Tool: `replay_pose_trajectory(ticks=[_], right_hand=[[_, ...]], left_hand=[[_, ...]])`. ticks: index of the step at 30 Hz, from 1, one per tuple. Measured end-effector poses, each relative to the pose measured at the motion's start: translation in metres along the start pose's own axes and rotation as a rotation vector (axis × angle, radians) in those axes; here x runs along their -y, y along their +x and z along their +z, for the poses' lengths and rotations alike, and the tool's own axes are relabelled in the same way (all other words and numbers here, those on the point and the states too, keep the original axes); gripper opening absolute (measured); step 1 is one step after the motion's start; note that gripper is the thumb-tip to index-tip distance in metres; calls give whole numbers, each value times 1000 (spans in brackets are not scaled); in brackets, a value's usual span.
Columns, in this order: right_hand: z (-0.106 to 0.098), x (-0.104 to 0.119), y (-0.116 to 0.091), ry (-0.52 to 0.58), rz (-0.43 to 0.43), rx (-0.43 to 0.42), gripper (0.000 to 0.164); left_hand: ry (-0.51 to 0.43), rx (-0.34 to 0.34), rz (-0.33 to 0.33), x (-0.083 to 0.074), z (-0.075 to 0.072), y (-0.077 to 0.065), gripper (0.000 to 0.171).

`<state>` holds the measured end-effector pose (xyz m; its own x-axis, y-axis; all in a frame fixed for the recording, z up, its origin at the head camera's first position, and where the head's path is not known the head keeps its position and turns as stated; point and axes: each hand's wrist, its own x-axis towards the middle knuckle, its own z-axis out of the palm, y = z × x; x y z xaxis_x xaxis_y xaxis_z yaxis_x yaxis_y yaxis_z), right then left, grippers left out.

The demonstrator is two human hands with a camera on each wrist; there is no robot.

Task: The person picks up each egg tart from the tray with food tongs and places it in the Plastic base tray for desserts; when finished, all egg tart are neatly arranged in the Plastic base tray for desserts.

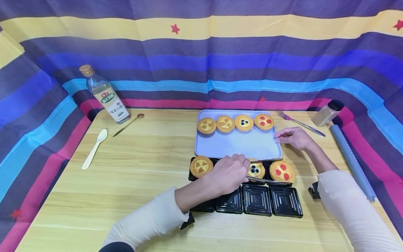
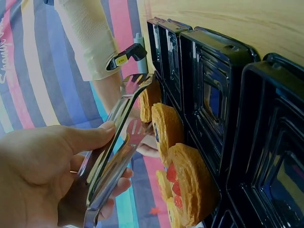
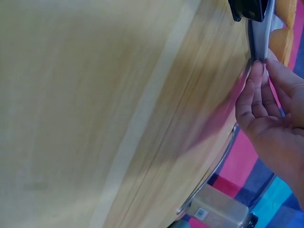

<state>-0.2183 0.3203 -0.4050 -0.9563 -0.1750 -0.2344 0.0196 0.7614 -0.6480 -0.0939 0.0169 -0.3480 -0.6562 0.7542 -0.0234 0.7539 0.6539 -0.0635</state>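
My left hand (image 1: 229, 175) grips metal tongs (image 2: 114, 173), thumb on one arm and fingers round the other. The tongs' arms stand apart over the back row of a black compartmented box (image 1: 286, 201). In that row sit a wedge-topped tart (image 1: 201, 166), a blueberry tart (image 1: 255, 170) and a strawberry tart (image 1: 282, 171); my left hand hides part of the row. Whether the tongs touch a tart I cannot tell. My right hand (image 1: 294, 137) pinches the right edge of a pale lilac tray (image 1: 239, 143), which bears several tarts along its far side.
A vinegar bottle (image 1: 108, 99), a small brown spoon (image 1: 130, 124) and a white spoon (image 1: 95, 148) lie or stand at the left. At the right are a fork (image 1: 300, 122), a black-capped jar (image 1: 327, 113) and a long blue-grey roll (image 1: 352, 161). Striped cloth surrounds the table.
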Motion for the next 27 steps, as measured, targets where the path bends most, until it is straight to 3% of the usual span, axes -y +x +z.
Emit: replay_pose_trajectory(ticks=[10, 16, 21, 27], right_hand=[[2, 2, 0, -5, -1, -7, 29], [0, 3, -1, -13, 3, -2, 28], [-1, 3, 0, -27, 5, 2, 28], [0, 3, 1, -42, 20, 7, 30]], left_hand=[[0, 11, -26, 0, 1, 1, 36], [-74, 54, -36, 2, -2, 2, 43], [-173, 62, -57, 13, -9, -6, 46], [-268, -7, -70, 36, -11, -22, 49]])
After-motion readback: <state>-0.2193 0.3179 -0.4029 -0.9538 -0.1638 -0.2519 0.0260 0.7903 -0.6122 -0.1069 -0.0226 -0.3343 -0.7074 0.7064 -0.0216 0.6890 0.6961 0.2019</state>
